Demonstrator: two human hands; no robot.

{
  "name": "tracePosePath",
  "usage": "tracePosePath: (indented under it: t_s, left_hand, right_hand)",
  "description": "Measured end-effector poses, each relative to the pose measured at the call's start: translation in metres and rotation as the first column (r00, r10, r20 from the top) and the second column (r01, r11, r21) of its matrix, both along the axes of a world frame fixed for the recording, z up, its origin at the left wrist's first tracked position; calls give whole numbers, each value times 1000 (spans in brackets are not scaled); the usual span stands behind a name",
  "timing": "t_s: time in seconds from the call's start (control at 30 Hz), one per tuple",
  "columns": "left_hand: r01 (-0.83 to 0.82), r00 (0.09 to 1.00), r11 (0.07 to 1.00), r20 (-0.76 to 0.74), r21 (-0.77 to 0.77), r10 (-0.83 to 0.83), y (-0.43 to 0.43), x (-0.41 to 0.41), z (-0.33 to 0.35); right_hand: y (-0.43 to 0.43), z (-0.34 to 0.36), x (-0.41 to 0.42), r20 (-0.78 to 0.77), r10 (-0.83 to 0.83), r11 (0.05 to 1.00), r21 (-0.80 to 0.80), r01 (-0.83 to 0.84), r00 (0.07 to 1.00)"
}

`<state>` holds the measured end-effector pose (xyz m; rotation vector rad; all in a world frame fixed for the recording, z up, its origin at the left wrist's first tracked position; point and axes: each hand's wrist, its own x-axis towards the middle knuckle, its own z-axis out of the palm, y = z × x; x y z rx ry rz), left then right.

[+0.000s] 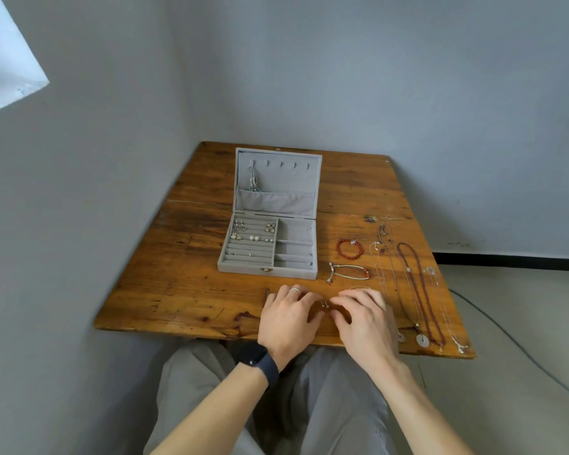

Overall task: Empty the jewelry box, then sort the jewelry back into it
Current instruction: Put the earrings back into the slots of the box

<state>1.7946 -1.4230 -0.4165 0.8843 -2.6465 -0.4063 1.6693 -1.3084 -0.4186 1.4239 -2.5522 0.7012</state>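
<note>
Grip unclear, left hand (pixel 289 315), right hand (pixel 363 318) arched beside earrings (pixel 324 303)

Left hand (pixel 289 315) and right hand (pixel 362 318) flank what seem small earrings (pixel 324 303).

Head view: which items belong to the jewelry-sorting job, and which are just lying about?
Job: jewelry box, earrings inside, loose earrings, red bead bracelet, cord bracelet, necklaces, left hand, right hand.
Not job: smartwatch, floor cable.
</note>
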Motion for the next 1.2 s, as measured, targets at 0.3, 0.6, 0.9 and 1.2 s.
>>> tracePosePath:
  t_s: [0.3, 0.6, 0.9, 1.2]
  left_hand:
    - [-17, 999, 997, -46, -71, 13, -13, 1, -1]
    - [-232, 956, 972, -178, 22, 232, -68, 80, -3]
    - [-390, 871, 914, -276, 111, 405, -74, 92, -13]
    - [-376, 873, 923, -302, 81, 382, -73, 94, -11]
  right_hand:
    - [-9, -2, -2, -5, 18, 1000, -15, -18, 1000]
    - [-32, 9, 14, 76, 121, 990, -81, -115, 990]
    - [-126, 40, 14, 175, 228, 972, 7, -233, 958]
    - [-175, 66, 15, 84, 253, 885, 381, -266, 964]
